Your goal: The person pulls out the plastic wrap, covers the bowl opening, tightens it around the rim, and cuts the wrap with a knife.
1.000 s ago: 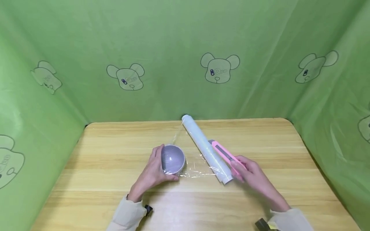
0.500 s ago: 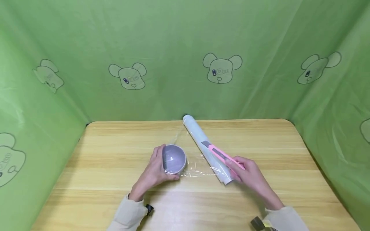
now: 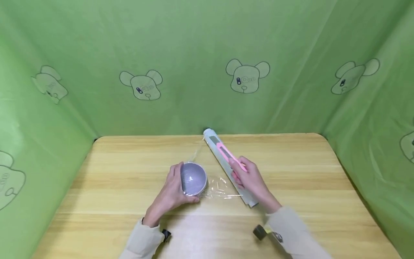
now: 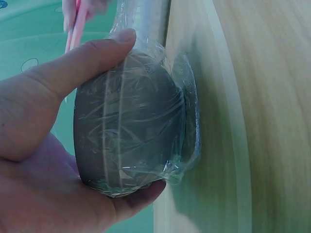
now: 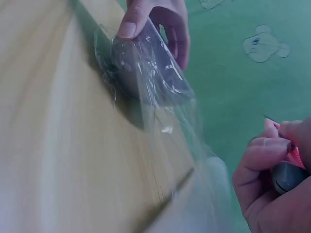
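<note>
A grey-purple bowl (image 3: 194,178) on the table has clear cling film (image 3: 221,189) over its mouth and bunched round its sides. My left hand (image 3: 169,192) grips it from the left, thumb on the near side. The film stretches right to a cling film roll (image 3: 248,199), which lies slantwise. Over the roll, my right hand (image 3: 250,180) holds a pink utility knife (image 3: 225,153), its blade out and pointing at the roll's far end. Whether the blade touches the film cannot be told. In the left wrist view, wrinkled film covers the bowl (image 4: 131,126).
The wooden table (image 3: 106,172) ends at a green curtain (image 3: 194,100) printed with bear heads, which also encloses both sides. The roll's far end reaches the table's back edge. A dark device (image 3: 260,232) sits at the right wrist.
My right hand has moved left and away from me, carrying the utility knife along the roll towards its far end. The left hand and the bowl stay in place.
</note>
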A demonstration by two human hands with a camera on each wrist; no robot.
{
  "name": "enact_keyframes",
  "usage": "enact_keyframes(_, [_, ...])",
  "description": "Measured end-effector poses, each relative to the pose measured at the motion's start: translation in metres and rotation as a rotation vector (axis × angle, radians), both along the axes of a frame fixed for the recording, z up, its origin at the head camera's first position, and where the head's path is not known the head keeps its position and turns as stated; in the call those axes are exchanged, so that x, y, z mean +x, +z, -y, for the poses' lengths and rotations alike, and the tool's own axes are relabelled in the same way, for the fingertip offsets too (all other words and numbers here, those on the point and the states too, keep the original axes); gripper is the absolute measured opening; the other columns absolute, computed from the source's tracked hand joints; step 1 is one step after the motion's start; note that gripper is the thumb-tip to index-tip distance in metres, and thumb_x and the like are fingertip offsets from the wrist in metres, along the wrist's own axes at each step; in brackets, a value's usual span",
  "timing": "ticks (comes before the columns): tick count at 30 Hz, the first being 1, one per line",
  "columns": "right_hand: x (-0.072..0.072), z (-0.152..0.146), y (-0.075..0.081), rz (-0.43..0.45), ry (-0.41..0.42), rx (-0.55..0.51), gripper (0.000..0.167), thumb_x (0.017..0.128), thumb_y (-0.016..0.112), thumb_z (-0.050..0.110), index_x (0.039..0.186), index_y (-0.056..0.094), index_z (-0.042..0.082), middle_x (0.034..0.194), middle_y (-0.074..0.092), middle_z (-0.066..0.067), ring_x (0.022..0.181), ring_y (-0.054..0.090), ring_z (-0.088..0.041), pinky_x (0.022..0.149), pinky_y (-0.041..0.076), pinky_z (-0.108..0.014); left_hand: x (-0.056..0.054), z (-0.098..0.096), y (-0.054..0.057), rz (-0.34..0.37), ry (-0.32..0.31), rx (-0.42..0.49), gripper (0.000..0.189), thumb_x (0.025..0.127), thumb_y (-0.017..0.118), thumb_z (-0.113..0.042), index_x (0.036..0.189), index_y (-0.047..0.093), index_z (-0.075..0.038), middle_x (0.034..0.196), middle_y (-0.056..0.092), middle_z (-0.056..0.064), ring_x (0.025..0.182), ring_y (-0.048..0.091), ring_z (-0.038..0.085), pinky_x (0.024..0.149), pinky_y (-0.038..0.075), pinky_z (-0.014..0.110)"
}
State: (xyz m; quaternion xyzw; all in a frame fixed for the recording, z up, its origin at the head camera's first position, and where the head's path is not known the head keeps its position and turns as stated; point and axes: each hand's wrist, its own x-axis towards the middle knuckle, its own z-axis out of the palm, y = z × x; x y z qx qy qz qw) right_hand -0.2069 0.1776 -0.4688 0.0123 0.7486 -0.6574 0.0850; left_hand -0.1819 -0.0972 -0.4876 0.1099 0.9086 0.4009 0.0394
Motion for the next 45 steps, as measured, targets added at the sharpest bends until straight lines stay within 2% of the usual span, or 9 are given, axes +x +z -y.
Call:
enact_keyframes(8, [-0.051, 0.038, -0.014, 0.021, -0.035, 0.062, 0.033, 0.105, 0.060, 0.034, 0.097, 0.055, 0.003, 0.067, 0.058, -0.012, 0.045, 0.044, -0.010, 0.036, 0.037, -0.022, -0.003, 0.010, 0.006, 0.110, -0.053, 0.015, 0.146, 0.055, 0.103, -0.035, 0.162, 0.010, 0.002, 0.156, 0.027, 0.028, 0.136, 0.042, 0.048, 0.109, 0.041, 0.063])
enact_keyframes(12, [-0.061, 0.041, -0.014, -0.054, -0.011, 0.178, 0.037, 0.106, 0.057, 0.035, 0.107, 0.060, -0.001, 0.071, 0.062, -0.020, 0.044, 0.049, -0.015, 0.036, 0.048, -0.031, -0.022, 0.013, 0.027, 0.186, -0.074, 0.050, 0.117, 0.084, 0.085, -0.040, 0.163, 0.009, -0.002, 0.163, 0.018, 0.030, 0.143, 0.033, 0.050, 0.113, 0.033, 0.066])
enact_keyframes(16, [-0.064, 0.040, -0.014, -0.096, 0.000, 0.227, 0.038, 0.108, 0.054, 0.034, 0.116, 0.060, -0.003, 0.074, 0.063, -0.025, 0.046, 0.055, -0.023, 0.042, 0.055, -0.046, -0.052, -0.013, 0.044, 0.151, -0.065, -0.001, 0.086, 0.105, 0.052, -0.051, 0.162, 0.015, 0.002, 0.165, 0.017, 0.028, 0.150, 0.021, 0.047, 0.120, 0.020, 0.063])
enact_keyframes(21, [-0.062, 0.038, -0.019, -0.057, 0.035, 0.244, 0.036, 0.109, 0.052, 0.032, 0.118, 0.058, -0.002, 0.077, 0.064, -0.025, 0.048, 0.057, -0.027, 0.042, 0.055, -0.044, -0.068, -0.052, 0.030, 0.087, 0.009, -0.170, 0.080, 0.107, 0.041, -0.054, 0.159, 0.024, 0.005, 0.159, 0.030, 0.030, 0.143, 0.035, 0.048, 0.115, 0.032, 0.066])
enact_keyframes(26, [-0.064, 0.036, -0.017, -0.054, 0.057, 0.282, 0.032, 0.109, 0.052, 0.030, 0.116, 0.057, -0.001, 0.078, 0.066, -0.024, 0.046, 0.059, -0.022, 0.038, 0.052, -0.037, -0.070, -0.057, 0.009, 0.075, 0.084, -0.290, 0.077, 0.108, 0.043, -0.050, 0.158, 0.027, 0.006, 0.153, 0.040, 0.031, 0.137, 0.044, 0.048, 0.113, 0.033, 0.064])
enact_keyframes(33, [-0.068, 0.033, -0.014, -0.045, 0.087, 0.277, 0.034, 0.109, 0.052, 0.029, 0.115, 0.057, -0.004, 0.078, 0.065, -0.022, 0.045, 0.057, -0.017, 0.042, 0.056, -0.044, -0.090, -0.052, 0.033, 0.244, 0.015, -0.246, 0.071, 0.111, 0.036, -0.043, 0.157, 0.024, 0.010, 0.155, 0.037, 0.034, 0.141, 0.039, 0.049, 0.115, 0.030, 0.069])
enact_keyframes(36, [-0.068, 0.036, -0.015, -0.048, 0.094, 0.264, 0.034, 0.109, 0.051, 0.028, 0.115, 0.057, -0.005, 0.078, 0.065, -0.023, 0.045, 0.056, -0.018, 0.040, 0.055, -0.042, -0.105, -0.048, 0.037, 0.286, 0.013, -0.186, 0.052, 0.112, 0.036, -0.030, 0.140, 0.045, 0.013, 0.129, 0.058, 0.032, 0.120, 0.058, 0.043, 0.104, 0.049, 0.054])
enact_keyframes(40, [-0.067, 0.042, -0.017, -0.049, 0.093, 0.262, 0.033, 0.109, 0.051, 0.028, 0.115, 0.057, -0.004, 0.078, 0.065, -0.024, 0.044, 0.056, -0.018, 0.038, 0.053, -0.040, -0.113, -0.043, 0.038, 0.337, -0.005, -0.148, 0.041, 0.110, 0.039, -0.023, 0.127, 0.055, 0.010, 0.115, 0.063, 0.027, 0.104, 0.063, 0.038, 0.094, 0.055, 0.047])
enact_keyframes(45, [-0.070, 0.037, -0.015, -0.036, 0.090, 0.256, 0.034, 0.109, 0.051, 0.028, 0.118, 0.057, -0.004, 0.079, 0.065, -0.024, 0.045, 0.057, -0.018, 0.039, 0.054, -0.039, -0.106, -0.032, 0.042, 0.359, -0.111, -0.183, 0.052, 0.110, 0.041, -0.025, 0.147, 0.041, 0.012, 0.145, 0.050, 0.031, 0.134, 0.050, 0.043, 0.114, 0.041, 0.051])
